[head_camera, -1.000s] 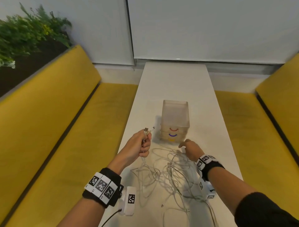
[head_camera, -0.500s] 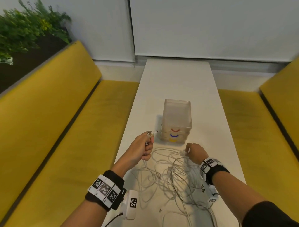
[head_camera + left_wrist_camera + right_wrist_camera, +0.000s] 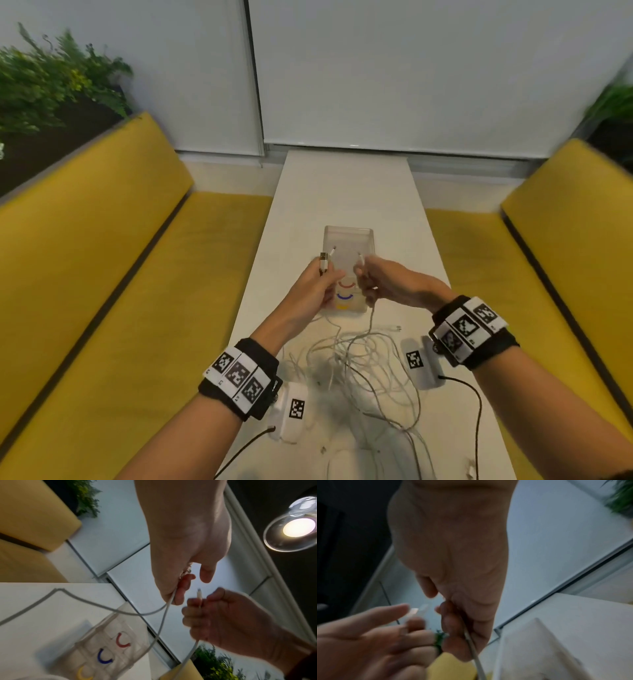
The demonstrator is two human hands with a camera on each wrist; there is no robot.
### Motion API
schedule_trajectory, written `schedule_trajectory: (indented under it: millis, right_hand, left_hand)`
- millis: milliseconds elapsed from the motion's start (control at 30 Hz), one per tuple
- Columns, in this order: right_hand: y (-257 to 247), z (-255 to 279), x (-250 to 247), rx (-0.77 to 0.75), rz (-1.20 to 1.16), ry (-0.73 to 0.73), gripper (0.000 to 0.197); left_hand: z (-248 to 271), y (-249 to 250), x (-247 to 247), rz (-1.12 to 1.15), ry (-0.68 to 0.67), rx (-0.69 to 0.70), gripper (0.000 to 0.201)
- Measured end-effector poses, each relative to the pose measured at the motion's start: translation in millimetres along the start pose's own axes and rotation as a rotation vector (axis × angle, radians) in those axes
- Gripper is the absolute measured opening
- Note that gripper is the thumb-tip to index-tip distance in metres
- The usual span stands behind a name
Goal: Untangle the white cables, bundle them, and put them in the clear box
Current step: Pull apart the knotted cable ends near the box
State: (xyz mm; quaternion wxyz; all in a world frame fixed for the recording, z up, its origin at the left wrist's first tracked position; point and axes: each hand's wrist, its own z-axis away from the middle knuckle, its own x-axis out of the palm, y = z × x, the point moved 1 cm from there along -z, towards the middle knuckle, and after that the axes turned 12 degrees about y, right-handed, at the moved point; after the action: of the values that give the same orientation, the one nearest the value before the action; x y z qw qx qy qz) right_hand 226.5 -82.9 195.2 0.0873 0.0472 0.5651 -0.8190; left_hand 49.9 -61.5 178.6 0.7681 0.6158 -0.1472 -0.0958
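White cables (image 3: 356, 370) lie tangled on the white table (image 3: 346, 192) between my forearms. My left hand (image 3: 322, 274) is raised in front of the clear box (image 3: 348, 228) and grips two cable ends, one with a metal USB plug (image 3: 323, 256). My right hand (image 3: 363, 274), close beside it, pinches another cable end (image 3: 360, 257) that points up. In the left wrist view a cable (image 3: 169, 604) runs down from my left hand (image 3: 181, 588), and the right hand (image 3: 223, 615) holds its plug (image 3: 199, 595). The right wrist view shows the cable (image 3: 471, 642) under my right hand (image 3: 452, 622).
The clear box is the top of a stack marked with red, blue and yellow arcs (image 3: 346, 294). Yellow benches (image 3: 102, 274) run along both sides of the narrow table. A loose plug (image 3: 397, 328) lies right of the tangle. Plants (image 3: 51, 85) stand behind the left bench.
Both hands have risen off the table and come together in front of the box. The right hand left the tangle and now pinches a cable end; strands trail up from the pile.
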Motion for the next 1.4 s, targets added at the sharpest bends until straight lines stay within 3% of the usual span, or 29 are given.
schedule_trajectory:
  millis: [167,333,400,500,567,667,733,800,900,967,1033,1200,1300,1400]
  right_hand:
    - [-27,30,24,-0.201,0.185,-0.111,0.024]
    - [-38,47,24,-0.385,0.381,-0.009,0.027]
    - [-41,51,27,-0.426,0.304,0.028,0.023]
    - [-29,52,30,-0.414,0.143,0.060,0.020]
    - [-8,51,32,-0.374,0.157,0.088,0.029]
    - [17,49,30,-0.357,0.192,0.190,0.041]
    - [15,49,30,-0.378,0.208,0.210,0.043]
    - [1,52,36,-0.416,0.258,0.207,0.044]
    - [-26,57,38,-0.438,0.233,0.211,0.036]
    - [-38,61,34,-0.465,0.186,0.160,0.034]
    - [-41,66,29,-0.454,0.148,0.113,0.039]
    - [-40,70,16,-0.521,0.065,0.154,0.022]
    - [-42,75,12,-0.554,0.016,0.124,0.019]
    - [-31,70,8,-0.509,0.086,0.120,0.017]
  left_hand:
    - [9,14,6,-0.052,0.044,0.187,0.010]
    - [18,19,1,-0.229,0.162,0.413,0.020]
    - [23,24,1,-0.232,0.204,0.494,0.016]
    - [34,47,4,-0.046,0.249,0.579,0.017]
    - [40,70,-1,0.134,0.316,0.619,0.016]
    - [47,98,-11,0.190,0.402,0.673,0.017]
    - [51,102,-11,0.190,0.326,0.673,0.015]
    - [56,96,-3,0.171,0.133,0.599,0.016]
    - [49,73,6,-0.114,-0.030,0.482,0.028]
    - [42,58,5,-0.358,-0.056,0.477,0.042]
    - [39,54,0,-0.429,-0.058,0.475,0.045]
    - [37,69,-7,-0.710,-0.021,0.593,0.024]
    - [34,67,-14,-0.619,-0.063,0.613,0.032]
    - [39,79,-18,-0.412,0.028,0.622,0.036]
